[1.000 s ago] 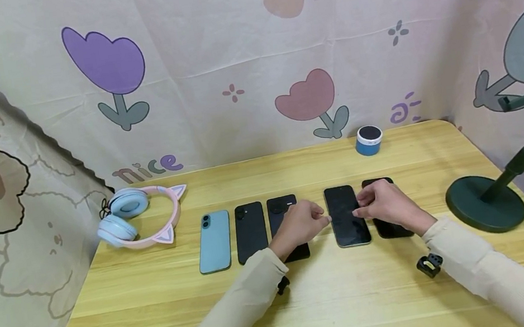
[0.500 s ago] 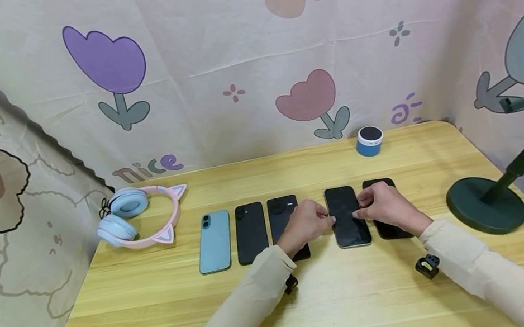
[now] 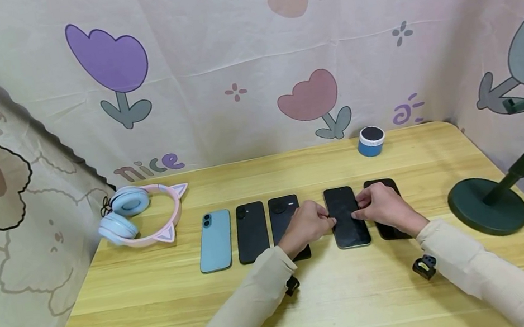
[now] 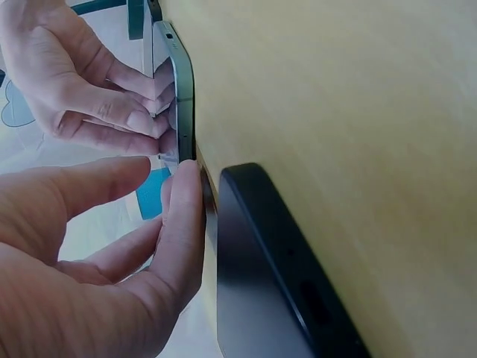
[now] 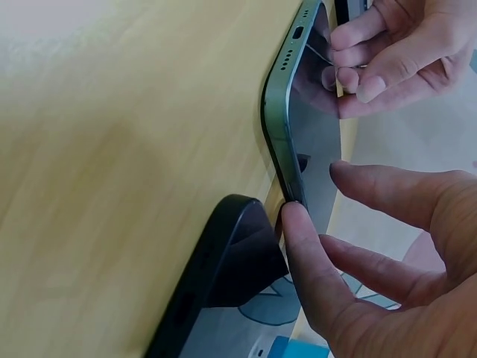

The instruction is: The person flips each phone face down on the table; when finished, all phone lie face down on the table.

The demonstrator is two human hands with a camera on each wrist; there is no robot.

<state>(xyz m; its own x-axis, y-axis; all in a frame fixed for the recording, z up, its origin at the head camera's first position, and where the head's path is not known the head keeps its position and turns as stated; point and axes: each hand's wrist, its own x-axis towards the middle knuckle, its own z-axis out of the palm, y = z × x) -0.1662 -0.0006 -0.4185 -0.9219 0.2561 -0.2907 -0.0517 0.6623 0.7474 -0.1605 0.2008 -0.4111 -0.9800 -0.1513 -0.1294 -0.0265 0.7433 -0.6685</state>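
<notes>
A green-framed phone (image 3: 348, 232) lies screen up on the wooden table, between my two hands. My left hand (image 3: 304, 226) has its fingertips at the phone's left edge; in the left wrist view its thumb is raised apart from the fingers. On the opposite edge, a fingertip of my right hand (image 5: 406, 246) touches the frame, the thumb held off above the screen. Beneath my left wrist lies a dark phone (image 3: 281, 218) with a round camera, partly covered. My right hand partly covers another black phone (image 3: 390, 230), screen up.
Left of the hands lie a black phone (image 3: 252, 238) and a light blue phone (image 3: 215, 244), backs up. Pink and blue cat-ear headphones (image 3: 175, 216) sit further left. A blue and white cylinder (image 3: 371, 142) stands at the back. A dark green lamp base (image 3: 487, 209) is at the right.
My left hand has shifted slightly right, up to the green-framed phone's left edge. My right hand stays at the phone's right edge. The phones look unmoved.
</notes>
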